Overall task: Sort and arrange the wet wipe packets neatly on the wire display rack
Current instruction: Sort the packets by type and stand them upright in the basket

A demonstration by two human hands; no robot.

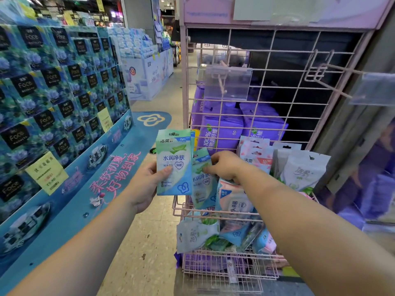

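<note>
We see a green packet [174,162] upright in the left hand [147,184], fingers clamped on its left edge, just left of the pink rack [235,99]. Right hand [224,166] pinches a second green packet [202,178] in the rack's near basket [183,207]. White pouches [303,169] stand right; purple packs [222,127] sit behind.

Even indoor light, soft focus; edges bend, right side perhaps motion-blurred.

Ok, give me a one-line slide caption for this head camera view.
Left hand holds a green-and-blue wet wipe packet while right hand grips a matching packet at the pink wire display rack.
</note>
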